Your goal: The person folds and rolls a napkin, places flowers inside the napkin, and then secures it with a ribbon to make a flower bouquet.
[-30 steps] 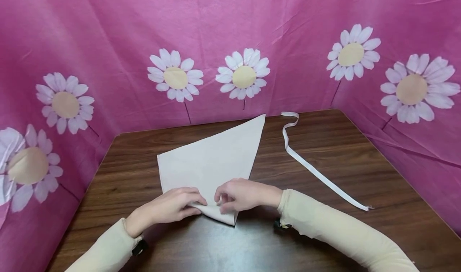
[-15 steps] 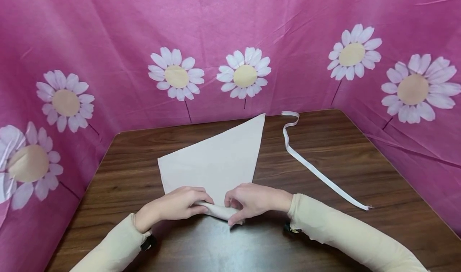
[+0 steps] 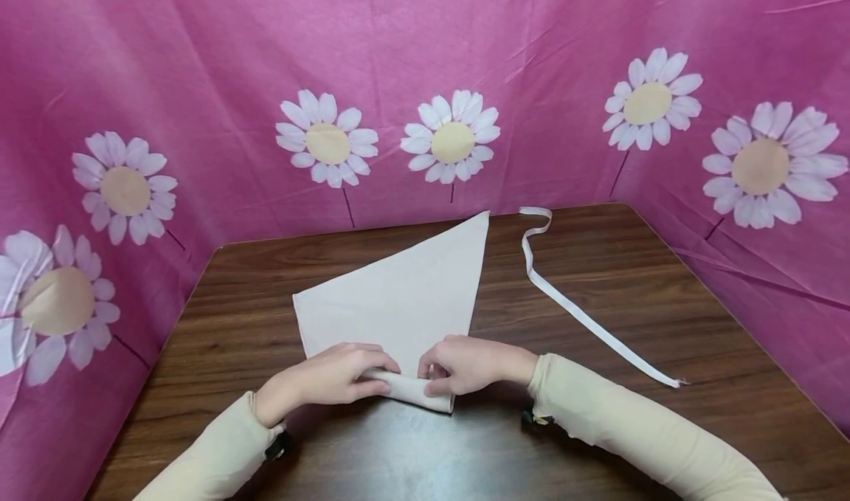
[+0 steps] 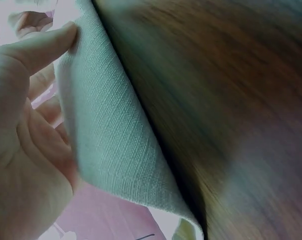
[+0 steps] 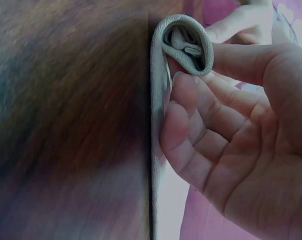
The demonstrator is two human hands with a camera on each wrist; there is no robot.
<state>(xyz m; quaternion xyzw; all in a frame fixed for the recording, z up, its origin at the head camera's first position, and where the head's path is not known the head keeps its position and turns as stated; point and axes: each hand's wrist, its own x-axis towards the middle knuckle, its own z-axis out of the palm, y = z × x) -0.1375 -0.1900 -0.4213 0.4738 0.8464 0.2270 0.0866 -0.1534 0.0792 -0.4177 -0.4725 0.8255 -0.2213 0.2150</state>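
A pale beige cloth [image 3: 398,294] lies on the table, its near edge turned into a small roll [image 3: 415,392]. My left hand [image 3: 335,374] grips the roll's left part, thumb in front and fingers behind. At the right part my right hand [image 3: 468,366] holds the roll between thumb and curled fingers. The right wrist view shows the layers coiled inside the roll's end [image 5: 183,46], with several fingertips [image 5: 175,122] beneath it against the flat cloth. In the left wrist view the thumb [image 4: 58,45] presses the woven fabric [image 4: 111,125].
A white ribbon [image 3: 584,316] lies on the right side of the dark wood table [image 3: 412,464], bent over at its far end. Pink fabric [image 3: 558,102] printed with daisies hangs behind the table and along both sides.
The near edge has become a tighter roll. Both hands have shifted slightly right, and the right thumb has come down onto the roll's right part. The ribbon has not moved.
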